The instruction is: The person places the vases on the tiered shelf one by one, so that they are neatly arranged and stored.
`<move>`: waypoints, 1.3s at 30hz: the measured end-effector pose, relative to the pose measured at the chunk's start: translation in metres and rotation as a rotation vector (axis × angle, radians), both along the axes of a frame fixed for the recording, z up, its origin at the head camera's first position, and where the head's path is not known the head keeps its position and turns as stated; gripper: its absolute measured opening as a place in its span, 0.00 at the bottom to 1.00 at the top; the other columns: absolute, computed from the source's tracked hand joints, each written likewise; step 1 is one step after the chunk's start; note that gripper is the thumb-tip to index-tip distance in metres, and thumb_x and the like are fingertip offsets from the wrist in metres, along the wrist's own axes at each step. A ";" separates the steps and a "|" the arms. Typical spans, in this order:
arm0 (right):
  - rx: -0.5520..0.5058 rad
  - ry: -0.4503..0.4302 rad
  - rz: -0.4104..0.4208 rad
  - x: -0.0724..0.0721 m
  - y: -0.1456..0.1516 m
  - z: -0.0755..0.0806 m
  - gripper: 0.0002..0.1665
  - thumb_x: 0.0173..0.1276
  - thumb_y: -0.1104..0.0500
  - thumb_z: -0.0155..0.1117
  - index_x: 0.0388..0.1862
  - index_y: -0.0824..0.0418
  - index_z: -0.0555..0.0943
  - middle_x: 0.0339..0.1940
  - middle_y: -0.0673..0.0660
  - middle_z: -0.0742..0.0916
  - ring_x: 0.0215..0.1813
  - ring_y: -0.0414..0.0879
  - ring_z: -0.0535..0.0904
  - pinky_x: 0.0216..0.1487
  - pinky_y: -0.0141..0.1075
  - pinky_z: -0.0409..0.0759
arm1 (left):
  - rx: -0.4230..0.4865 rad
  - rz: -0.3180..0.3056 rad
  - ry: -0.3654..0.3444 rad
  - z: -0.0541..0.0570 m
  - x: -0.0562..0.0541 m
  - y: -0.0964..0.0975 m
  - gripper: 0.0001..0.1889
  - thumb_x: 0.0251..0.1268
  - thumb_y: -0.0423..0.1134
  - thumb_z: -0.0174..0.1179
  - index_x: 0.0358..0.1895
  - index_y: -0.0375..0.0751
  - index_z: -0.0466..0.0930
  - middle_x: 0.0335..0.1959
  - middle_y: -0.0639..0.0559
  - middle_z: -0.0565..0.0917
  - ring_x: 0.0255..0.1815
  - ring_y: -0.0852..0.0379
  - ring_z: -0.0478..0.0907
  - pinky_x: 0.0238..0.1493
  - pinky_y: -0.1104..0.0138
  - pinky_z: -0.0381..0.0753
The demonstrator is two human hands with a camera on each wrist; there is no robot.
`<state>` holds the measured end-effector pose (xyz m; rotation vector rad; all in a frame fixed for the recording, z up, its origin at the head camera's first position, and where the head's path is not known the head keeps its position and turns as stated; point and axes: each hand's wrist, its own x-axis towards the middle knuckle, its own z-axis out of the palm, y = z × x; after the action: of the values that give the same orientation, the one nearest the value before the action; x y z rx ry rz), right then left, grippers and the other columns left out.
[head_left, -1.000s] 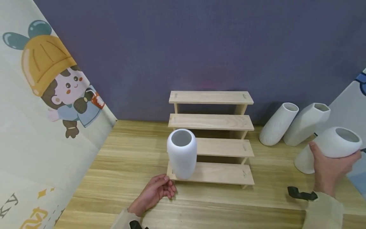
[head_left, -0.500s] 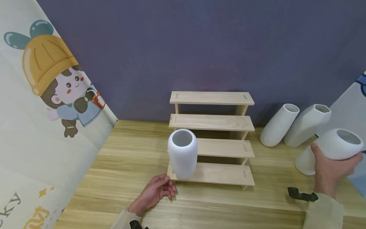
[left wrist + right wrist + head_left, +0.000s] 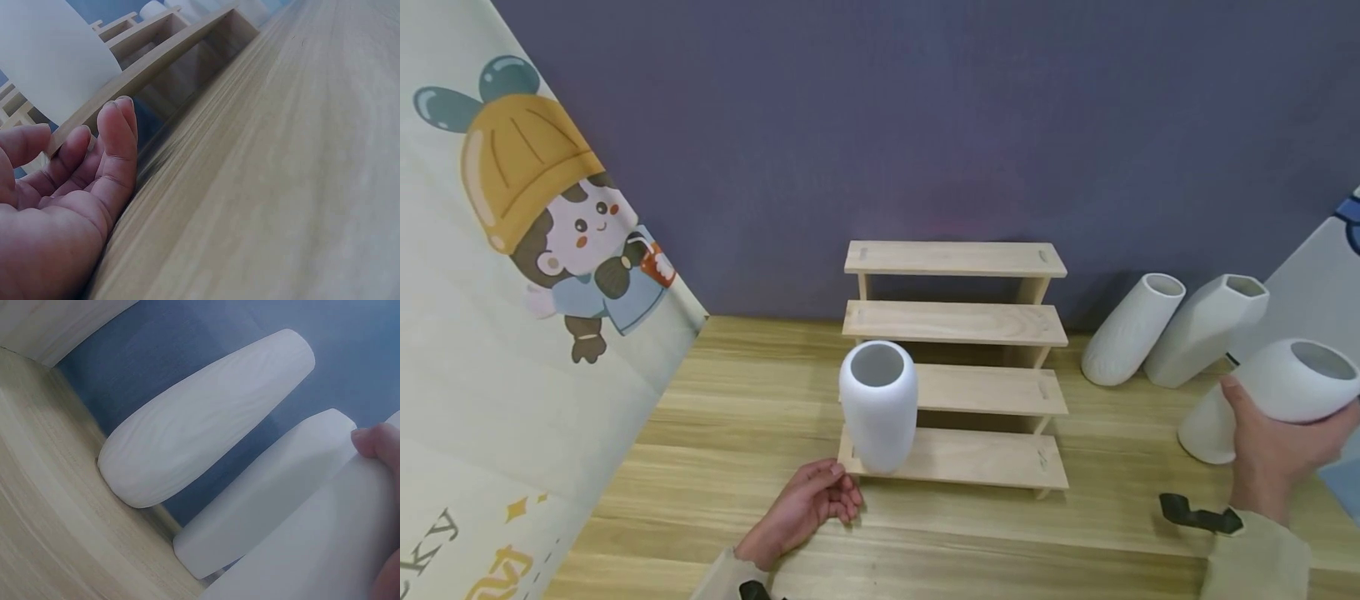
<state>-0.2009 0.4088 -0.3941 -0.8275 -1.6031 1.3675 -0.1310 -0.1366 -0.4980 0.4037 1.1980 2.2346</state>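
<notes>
A white rounded vase stands upright at the left end of the lowest step of a stepped wooden shelf. My left hand pinches the front left corner of that step, thumb above and index finger below; in the left wrist view the other fingers curl loosely beside the board. Far right, my right hand grips a smooth white vase round its upper body, thumb on the near side. This vase leans to the right, and the hand hides part of it.
Behind the gripped vase, a textured white vase and a faceted white vase lean rightward on the wooden table. A dark blue backdrop rises behind the shelf. A printed cartoon panel borders the left side.
My right hand and the vase it grips have shifted slightly to the right and nearer. The left hand, shelf and upright vase have stayed in place.
</notes>
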 end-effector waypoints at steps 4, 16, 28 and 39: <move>0.024 0.038 -0.009 -0.001 0.001 0.001 0.60 0.46 0.64 0.78 0.76 0.42 0.60 0.72 0.43 0.73 0.70 0.34 0.68 0.74 0.25 0.61 | -0.006 0.001 0.000 0.001 0.000 0.000 0.16 0.84 0.37 0.37 0.42 0.41 0.77 0.39 0.52 0.89 0.38 0.62 0.86 0.39 0.73 0.87; 0.041 0.122 -0.011 0.003 -0.008 0.015 0.58 0.40 0.67 0.79 0.73 0.45 0.66 0.67 0.44 0.77 0.66 0.34 0.71 0.69 0.22 0.63 | -0.002 -0.003 0.003 0.001 0.001 0.000 0.17 0.84 0.37 0.36 0.43 0.42 0.77 0.39 0.52 0.89 0.38 0.63 0.86 0.39 0.73 0.87; 0.069 0.171 0.018 0.006 -0.016 0.028 0.58 0.38 0.70 0.79 0.71 0.47 0.69 0.65 0.45 0.79 0.65 0.36 0.72 0.68 0.23 0.65 | 0.005 -0.004 0.011 0.001 0.000 0.000 0.18 0.84 0.36 0.35 0.42 0.42 0.77 0.39 0.52 0.89 0.38 0.62 0.86 0.39 0.73 0.87; 0.103 0.153 0.038 0.009 -0.023 0.034 0.57 0.41 0.68 0.79 0.72 0.46 0.67 0.67 0.44 0.77 0.66 0.35 0.71 0.69 0.24 0.65 | 0.003 -0.007 0.008 0.001 0.001 0.000 0.17 0.84 0.37 0.35 0.42 0.41 0.77 0.40 0.51 0.89 0.38 0.62 0.86 0.39 0.73 0.87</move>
<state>-0.1918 0.3862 -0.3596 -0.6193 -1.5621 1.3300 -0.1301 -0.1369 -0.4966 0.4173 1.1957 2.2311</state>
